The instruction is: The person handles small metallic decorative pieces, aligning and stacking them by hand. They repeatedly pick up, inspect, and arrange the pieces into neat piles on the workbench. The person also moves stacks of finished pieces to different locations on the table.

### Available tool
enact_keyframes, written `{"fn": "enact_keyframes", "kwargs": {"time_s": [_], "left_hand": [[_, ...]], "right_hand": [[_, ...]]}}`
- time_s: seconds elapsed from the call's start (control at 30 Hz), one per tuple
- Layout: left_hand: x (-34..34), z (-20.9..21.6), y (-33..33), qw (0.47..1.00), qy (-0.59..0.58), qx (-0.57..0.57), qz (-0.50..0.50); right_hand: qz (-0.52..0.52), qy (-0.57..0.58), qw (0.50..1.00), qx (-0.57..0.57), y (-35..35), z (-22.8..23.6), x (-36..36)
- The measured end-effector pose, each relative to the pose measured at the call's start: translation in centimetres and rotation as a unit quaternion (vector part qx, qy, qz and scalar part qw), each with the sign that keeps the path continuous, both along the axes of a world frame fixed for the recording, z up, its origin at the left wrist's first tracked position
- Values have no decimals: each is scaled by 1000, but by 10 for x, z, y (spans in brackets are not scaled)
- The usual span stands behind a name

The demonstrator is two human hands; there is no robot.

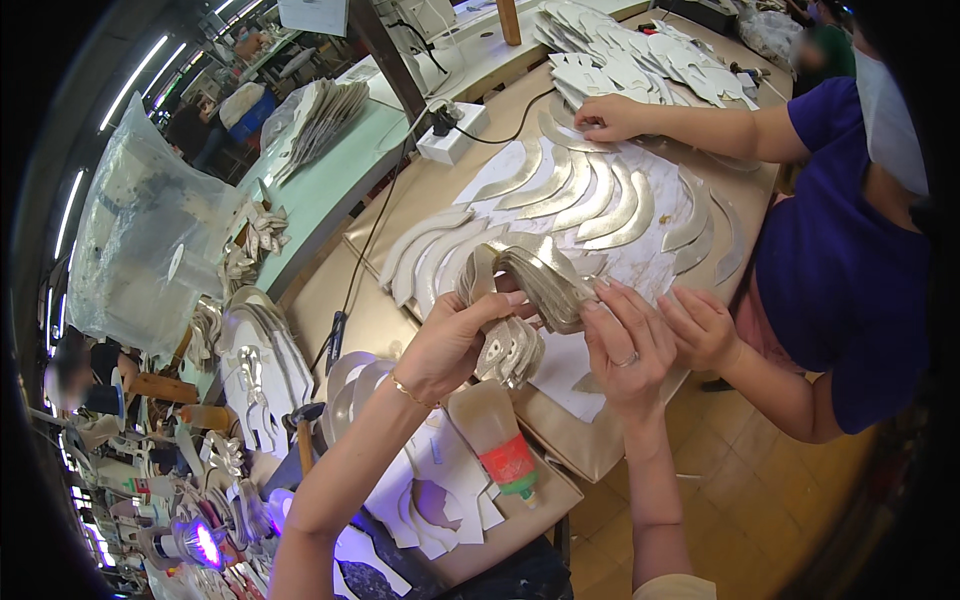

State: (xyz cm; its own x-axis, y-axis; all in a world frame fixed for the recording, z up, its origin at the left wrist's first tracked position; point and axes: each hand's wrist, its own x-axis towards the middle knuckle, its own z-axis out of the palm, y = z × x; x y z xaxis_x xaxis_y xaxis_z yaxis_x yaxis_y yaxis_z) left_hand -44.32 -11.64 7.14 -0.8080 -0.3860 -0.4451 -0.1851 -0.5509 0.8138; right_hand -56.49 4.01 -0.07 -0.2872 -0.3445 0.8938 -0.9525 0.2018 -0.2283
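Note:
A bent stack of curved metallic gold strips is held up above the bench. My left hand, with a bracelet at the wrist, is wrapped round the stack's left part, thumb on top. At its right end, the ringed fingers of my right hand are closed on the edges; part of that grip is hidden. A smaller bundle of shiny curved pieces is just below the stack. Beyond, curved gold strips lie fanned in rows on white paper.
A co-worker's hand touches the far strips; the other hand is close to my right hand. Below my left hand lies a bottle with a red band and green cap. A hammer, white cut pieces and a cable are left.

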Motion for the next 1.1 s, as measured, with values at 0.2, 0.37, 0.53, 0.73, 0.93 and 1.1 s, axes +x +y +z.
{"fn": "enact_keyframes", "kwargs": {"time_s": [0.2,0.37,0.53,0.73,0.93,1.1], "left_hand": [[4,4,-2,999,-31,14,2],[9,5,-4,999,-49,-5,-5],[13,4,-5,999,-44,-1,-11],[14,4,-3,999,-33,11,12],[16,3,-6,999,-34,15,2],[19,4,-7,999,-29,17,-1]], "right_hand": [[-20,33,998,55,3,2,1],[33,-73,997,11,-1,2,-1],[110,-151,982,-19,-4,-3,-2],[147,-172,973,-36,-3,-8,-2],[141,-94,985,-25,-2,-10,-1],[85,19,995,49,1,-8,3]]}}
